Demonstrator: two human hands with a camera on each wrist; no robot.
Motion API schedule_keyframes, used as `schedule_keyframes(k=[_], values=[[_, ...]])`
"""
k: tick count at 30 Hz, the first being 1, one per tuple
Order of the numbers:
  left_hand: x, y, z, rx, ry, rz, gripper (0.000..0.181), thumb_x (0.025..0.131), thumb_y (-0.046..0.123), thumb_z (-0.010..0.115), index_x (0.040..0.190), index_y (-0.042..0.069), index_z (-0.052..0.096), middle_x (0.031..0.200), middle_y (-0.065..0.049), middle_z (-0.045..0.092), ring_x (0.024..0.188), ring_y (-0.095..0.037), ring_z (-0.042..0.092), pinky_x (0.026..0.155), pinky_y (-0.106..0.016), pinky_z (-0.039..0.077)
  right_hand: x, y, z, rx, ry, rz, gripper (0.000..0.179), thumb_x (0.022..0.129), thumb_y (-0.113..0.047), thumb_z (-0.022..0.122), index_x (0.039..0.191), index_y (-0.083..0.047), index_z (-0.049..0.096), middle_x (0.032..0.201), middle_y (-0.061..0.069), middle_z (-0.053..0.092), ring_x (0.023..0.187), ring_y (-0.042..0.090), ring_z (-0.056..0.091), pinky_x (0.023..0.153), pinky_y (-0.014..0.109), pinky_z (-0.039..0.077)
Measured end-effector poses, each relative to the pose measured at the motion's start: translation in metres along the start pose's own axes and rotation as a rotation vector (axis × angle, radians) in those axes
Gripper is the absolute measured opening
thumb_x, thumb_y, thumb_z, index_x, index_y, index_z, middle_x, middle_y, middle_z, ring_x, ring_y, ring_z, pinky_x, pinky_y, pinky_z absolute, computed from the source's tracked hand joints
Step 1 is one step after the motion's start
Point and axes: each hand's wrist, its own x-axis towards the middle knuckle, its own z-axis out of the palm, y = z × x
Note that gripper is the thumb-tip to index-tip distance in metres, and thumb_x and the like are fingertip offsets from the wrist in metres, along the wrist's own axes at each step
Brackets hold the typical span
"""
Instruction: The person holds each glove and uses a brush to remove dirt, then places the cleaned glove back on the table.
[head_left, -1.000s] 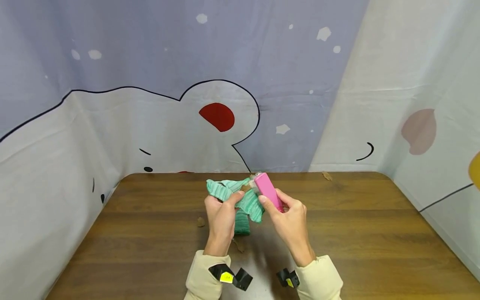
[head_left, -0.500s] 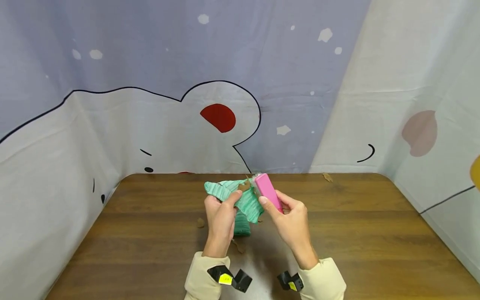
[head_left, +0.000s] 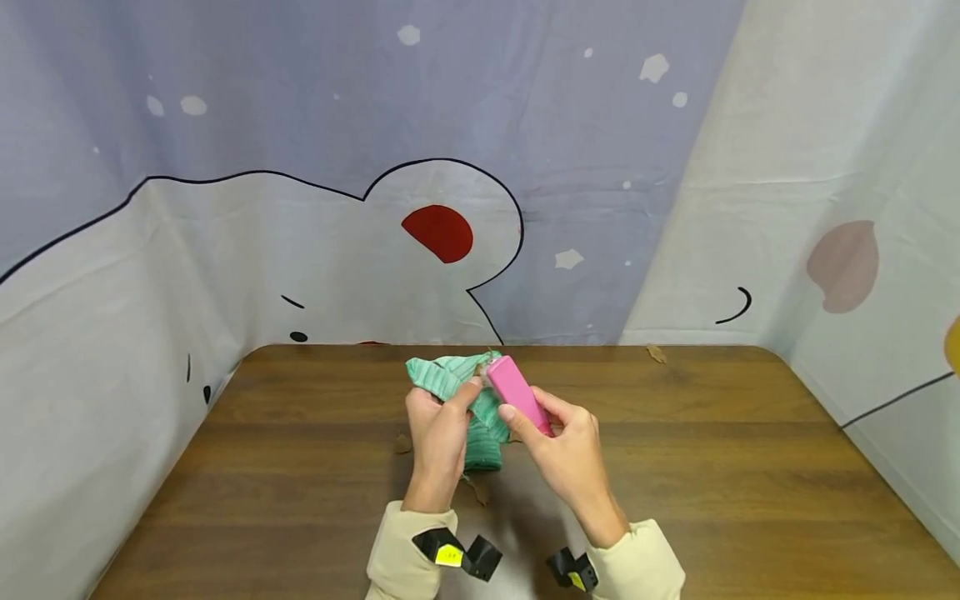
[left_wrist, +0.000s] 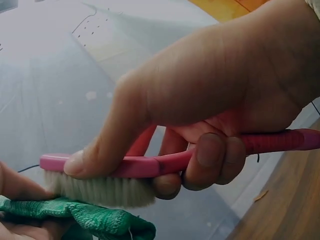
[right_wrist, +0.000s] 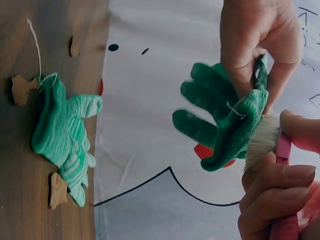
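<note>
My left hand (head_left: pixel 438 442) pinches a green knitted glove (head_left: pixel 442 377) between thumb and fingers, above the table. My right hand (head_left: pixel 566 446) grips a pink brush (head_left: pixel 519 393), its thumb along the back of the head. In the left wrist view, pale bristles (left_wrist: pixel 102 191) press against the glove's edge close to my left fingertips. The right wrist view has the held glove (right_wrist: pixel 235 122) with its fingers spread to the left and a loose white thread on it. A second green glove (right_wrist: pixel 62 130) lies on the table, partly hidden under the held one in the head view.
Around the lying glove are brown dry leaf pieces (right_wrist: pixel 58 190). Another leaf (head_left: pixel 656 354) lies by the far edge of the wooden table (head_left: pixel 735 475), and one more leaf (head_left: pixel 402 442) left of my left hand. A printed curtain (head_left: pixel 337 258) hangs behind.
My right hand has moved the brush left and slightly down over the held glove. The brown leaf piece that showed on that glove is now mostly covered. The left hand has barely moved.
</note>
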Motion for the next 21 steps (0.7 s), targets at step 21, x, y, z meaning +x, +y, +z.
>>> schedule_keyframes(k=[21], values=[[0.003,-0.018,-0.007,0.013,-0.119,0.117,0.025,0.073,0.007,0.074,0.082,-0.006,0.054,0.070,-0.006,0.054,0.062,-0.014,0.053,0.056,-0.028,0.049,0.019,0.029,-0.023,-0.014,0.230,0.125,0.046,0.074,-0.035,0.076,0.108,-0.006,0.068,0.084,0.015,0.069,0.059,0.005,0.057,0.049,0.019,0.046]])
